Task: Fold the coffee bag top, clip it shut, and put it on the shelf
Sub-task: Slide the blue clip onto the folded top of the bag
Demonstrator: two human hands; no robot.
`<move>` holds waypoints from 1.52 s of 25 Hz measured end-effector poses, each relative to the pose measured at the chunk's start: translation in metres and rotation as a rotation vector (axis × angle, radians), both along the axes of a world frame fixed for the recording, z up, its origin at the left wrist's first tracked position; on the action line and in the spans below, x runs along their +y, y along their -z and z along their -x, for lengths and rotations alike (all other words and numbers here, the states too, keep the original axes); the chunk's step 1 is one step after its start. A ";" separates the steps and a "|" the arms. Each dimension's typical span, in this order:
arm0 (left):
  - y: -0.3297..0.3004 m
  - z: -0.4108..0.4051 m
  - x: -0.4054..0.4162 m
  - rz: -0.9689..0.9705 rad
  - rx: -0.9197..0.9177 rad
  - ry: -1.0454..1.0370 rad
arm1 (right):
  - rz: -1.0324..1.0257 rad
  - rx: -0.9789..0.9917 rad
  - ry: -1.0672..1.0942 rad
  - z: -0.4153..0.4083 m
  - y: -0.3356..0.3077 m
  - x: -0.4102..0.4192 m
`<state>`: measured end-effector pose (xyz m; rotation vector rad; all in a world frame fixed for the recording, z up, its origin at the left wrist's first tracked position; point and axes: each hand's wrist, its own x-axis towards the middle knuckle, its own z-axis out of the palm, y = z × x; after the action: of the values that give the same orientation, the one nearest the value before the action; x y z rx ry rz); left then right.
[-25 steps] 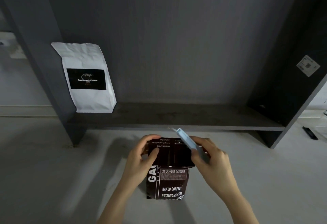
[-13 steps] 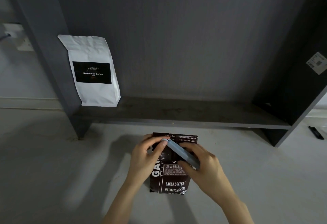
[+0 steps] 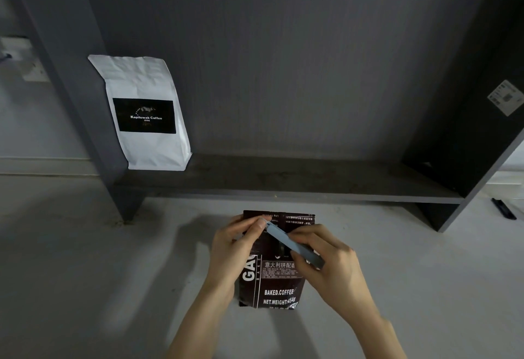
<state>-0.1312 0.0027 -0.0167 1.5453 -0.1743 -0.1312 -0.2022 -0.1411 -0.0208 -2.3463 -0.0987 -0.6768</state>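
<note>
Dark brown foil made up the coffee bag [image 3: 272, 282], which was seen standing on the pale grey floor [image 3: 85, 273] just in front of the shelf [image 3: 283, 182]. Its top was folded down toward the front, so that the print on the flap appeared upside down. White lettering, "BAKED.COFFEE" and "NET.WEIGHT:454g", was read on the lower face.

A grey-blue clip [image 3: 293, 245] was held slantwise across the folded flap, its upper end at the left and its lower end at the right. Whether the clip was already closed over the fold could not be told.

The left hand [image 3: 235, 248] was observed curled around the bag's upper left edge, with thumb and forefinger pinched on the upper end of the clip. The right hand [image 3: 329, 262] was noted gripping the lower end of the clip, its fingers bent over it and its thumb underneath.

A white coffee bag [image 3: 147, 114] with a black label was recorded upright at the far left end of the shelf, against the dark grey side panel [image 3: 71, 75]. A white sticker [image 3: 506, 97] was seen on the right side panel. A small black object [image 3: 503, 209] lay on the floor to the far right; it could not be identified.
</note>
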 end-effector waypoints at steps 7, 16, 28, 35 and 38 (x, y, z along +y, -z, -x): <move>-0.003 -0.006 0.002 -0.008 0.038 0.070 | -0.096 0.043 -0.034 -0.001 0.002 -0.001; 0.004 -0.009 0.008 0.034 0.031 -0.027 | -0.361 0.298 -0.004 0.023 0.007 -0.033; 0.006 -0.010 0.024 0.022 -0.030 0.216 | -0.590 0.203 0.054 0.028 -0.002 -0.047; 0.020 -0.009 0.020 0.040 -0.050 0.163 | -0.611 0.050 0.223 0.013 -0.011 -0.060; 0.023 -0.010 0.022 -0.008 -0.010 0.190 | -0.503 0.120 0.187 -0.009 -0.013 -0.050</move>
<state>-0.1210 0.0250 -0.0395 1.5357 -0.3294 -0.2744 -0.1933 -0.1912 -0.0078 -1.9144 0.3138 -0.5673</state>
